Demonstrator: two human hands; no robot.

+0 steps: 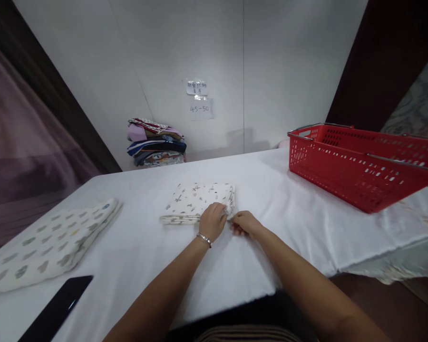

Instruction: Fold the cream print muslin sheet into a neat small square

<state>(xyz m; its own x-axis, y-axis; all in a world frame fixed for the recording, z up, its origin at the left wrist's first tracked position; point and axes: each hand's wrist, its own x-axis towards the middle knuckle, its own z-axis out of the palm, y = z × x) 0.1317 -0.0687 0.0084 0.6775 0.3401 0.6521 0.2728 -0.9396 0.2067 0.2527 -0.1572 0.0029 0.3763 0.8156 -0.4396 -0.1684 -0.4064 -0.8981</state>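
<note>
A folded white cloth (194, 198) with small grey-green prints lies in layers on the white-covered table in front of me. My left hand (213, 221), with a bracelet at the wrist, is closed on its near right corner, thumb and fingers at the edge. Beside it my right hand (243, 223) has its fingers curled in at the same corner. The fingertips of the right hand are partly hidden, so what lies between them cannot be made out.
A second folded cloth (53, 242) with heart prints lies at the left, near a black flat phone-like object (57, 308). A red plastic basket (342, 171) with metal handles stands at the right. Folded clothes (157, 145) are stacked by the wall at the back.
</note>
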